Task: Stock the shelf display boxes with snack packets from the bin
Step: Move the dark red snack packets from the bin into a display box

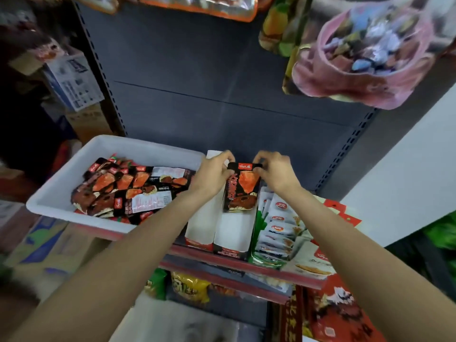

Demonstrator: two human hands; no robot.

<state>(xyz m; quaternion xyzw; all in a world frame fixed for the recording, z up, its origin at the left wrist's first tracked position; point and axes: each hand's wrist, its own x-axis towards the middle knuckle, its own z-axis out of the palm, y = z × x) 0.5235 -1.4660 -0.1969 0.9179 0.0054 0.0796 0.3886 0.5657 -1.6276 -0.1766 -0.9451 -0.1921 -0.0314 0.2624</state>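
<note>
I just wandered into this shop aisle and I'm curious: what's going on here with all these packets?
A person is stocking a shelf. Both hands, left hand and right hand, pinch the top of one black-and-orange snack packet and hold it upright at the back of a nearly empty display box. A white bin to the left holds many more such packets. The box of white packets on the right is already full.

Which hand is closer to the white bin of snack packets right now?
Left. The left hand pinches the black packet just beside the white bin's right edge. The right hand grips the same packet's other top corner, farther from the bin.
</note>
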